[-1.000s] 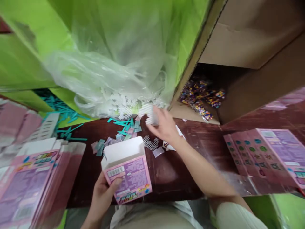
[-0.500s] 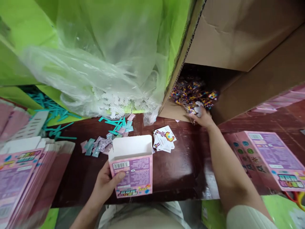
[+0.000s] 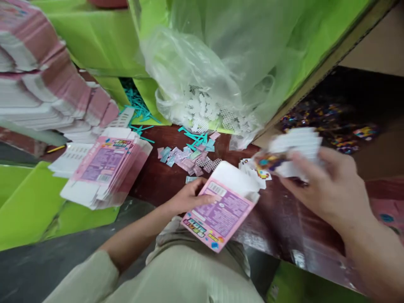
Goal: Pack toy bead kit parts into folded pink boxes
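My left hand (image 3: 197,198) grips a pink and purple carton (image 3: 221,210) by its left side, the thumb across the printed face. The carton's white top flap (image 3: 233,179) stands open, tilted away from me. My right hand (image 3: 328,181) is closed on a clear bag of coloured beads (image 3: 268,160) with a white part (image 3: 295,145), blurred by motion, in front of the brown box. Partly behind the bag and the carton lie printed pattern cards (image 3: 260,173). Small pink and blue sachets (image 3: 179,158) and teal plastic sticks (image 3: 195,136) are heaped on the table beyond the carton.
White pegboards (image 3: 205,111) fill a clear plastic bag in a green bin. The brown cardboard box (image 3: 375,162) at right holds more bead bags (image 3: 334,118). Flat cartons (image 3: 107,168) are stacked at left, with tall piles (image 3: 41,84) behind. Dark red table (image 3: 148,176) underneath.
My right hand has come out of the cardboard box with a bead bag and moved toward the carton. The carton is now tilted clockwise. My view has swung left.
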The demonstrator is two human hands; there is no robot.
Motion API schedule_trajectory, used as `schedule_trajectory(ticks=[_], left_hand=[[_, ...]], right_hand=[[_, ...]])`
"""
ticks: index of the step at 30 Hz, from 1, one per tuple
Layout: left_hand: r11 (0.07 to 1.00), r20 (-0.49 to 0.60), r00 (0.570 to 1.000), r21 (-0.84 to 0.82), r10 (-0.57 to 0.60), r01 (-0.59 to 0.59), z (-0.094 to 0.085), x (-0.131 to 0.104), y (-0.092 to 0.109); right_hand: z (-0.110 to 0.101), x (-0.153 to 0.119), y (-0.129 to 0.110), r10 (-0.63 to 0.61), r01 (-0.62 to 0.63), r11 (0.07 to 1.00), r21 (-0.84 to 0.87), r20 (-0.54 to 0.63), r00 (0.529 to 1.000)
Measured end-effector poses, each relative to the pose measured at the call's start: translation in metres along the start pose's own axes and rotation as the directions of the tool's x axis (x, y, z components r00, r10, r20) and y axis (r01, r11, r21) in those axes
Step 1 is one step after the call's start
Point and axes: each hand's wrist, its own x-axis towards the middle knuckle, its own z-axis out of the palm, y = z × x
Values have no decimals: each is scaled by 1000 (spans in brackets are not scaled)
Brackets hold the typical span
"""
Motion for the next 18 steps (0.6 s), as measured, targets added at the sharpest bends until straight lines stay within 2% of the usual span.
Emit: schedule_trajectory(ticks=[1, 3, 5, 7, 10, 13, 16, 18], left_hand=[[999, 49, 999, -41, -17, 19, 3, 3, 0], [993, 103, 994, -104, -44, 54, 6, 6, -2], [992, 122, 991, -115, -45, 59, 6, 6, -3], [995, 127, 992, -100, -16, 29, 4, 5, -3], [997, 151, 988, -75, 32, -21, 4, 3, -4], [999, 191, 980, -15, 51, -49, 8, 2, -8], [996, 177, 982, 47, 65, -74, 13, 2, -13], [996, 161, 985, 48, 63, -72, 14, 2, -15]], right_hand=[[-8, 10, -16, -135, 136, 991, 1, 93, 986], [-18, 27, -38, -326, 325, 945, 44, 228, 918], [-26, 39, -46, -397, 374, 918, 131, 272, 877], [-33, 47, -46, -435, 359, 890, 283, 286, 854], [-38, 54, -43, -429, 218, 842, 494, 367, 826], [-34, 59, -45, -323, 87, 887, 453, 476, 818], [-25, 63, -43, -335, 114, 905, 409, 524, 783], [-20, 65, -41, -360, 141, 894, 426, 492, 793]])
